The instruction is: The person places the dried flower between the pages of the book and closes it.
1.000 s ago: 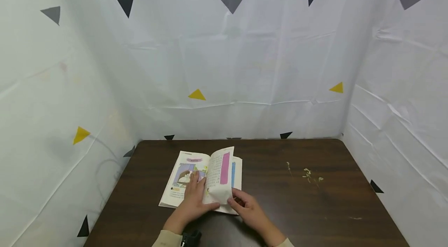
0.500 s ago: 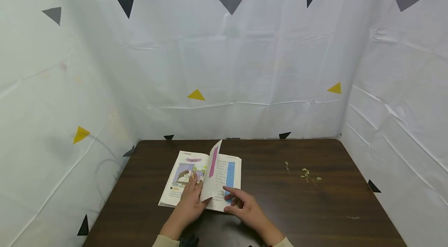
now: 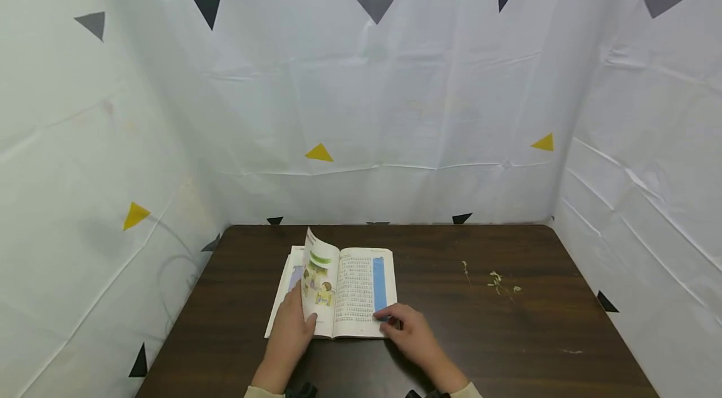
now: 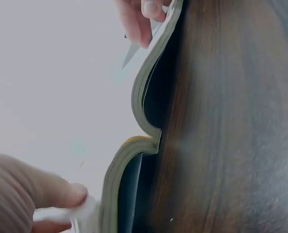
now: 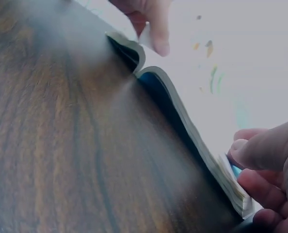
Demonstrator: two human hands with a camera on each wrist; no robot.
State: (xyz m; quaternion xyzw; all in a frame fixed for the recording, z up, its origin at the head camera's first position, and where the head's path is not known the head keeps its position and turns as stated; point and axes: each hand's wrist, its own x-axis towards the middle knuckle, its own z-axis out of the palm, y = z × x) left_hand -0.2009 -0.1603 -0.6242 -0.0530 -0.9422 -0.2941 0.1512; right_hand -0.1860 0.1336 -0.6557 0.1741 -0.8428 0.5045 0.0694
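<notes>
An open book [image 3: 354, 288] lies on the brown table, with a picture page on its left side and a blue-striped text page on its right. My left hand [image 3: 289, 326] holds a raised left page [image 3: 318, 279], thumb in front and fingers behind it. The left wrist view shows that thumb [image 4: 61, 191] over the paper. At the lower right corner, my right hand [image 3: 410, 330] pinches the page edge between thumb and index finger. In the right wrist view this right hand [image 5: 275, 170] has its other fingers curled below the edge.
The dark wooden table [image 3: 485, 335] carries small pale plant-like marks [image 3: 497, 282] to the right of the book. White sheeting [image 3: 395, 103] with black, grey and yellow triangles surrounds the back and sides.
The page with the pink strip has swung over to the left, showing its picture side. My left hand has shifted left to hold it; my right hand has moved to the lower right corner.
</notes>
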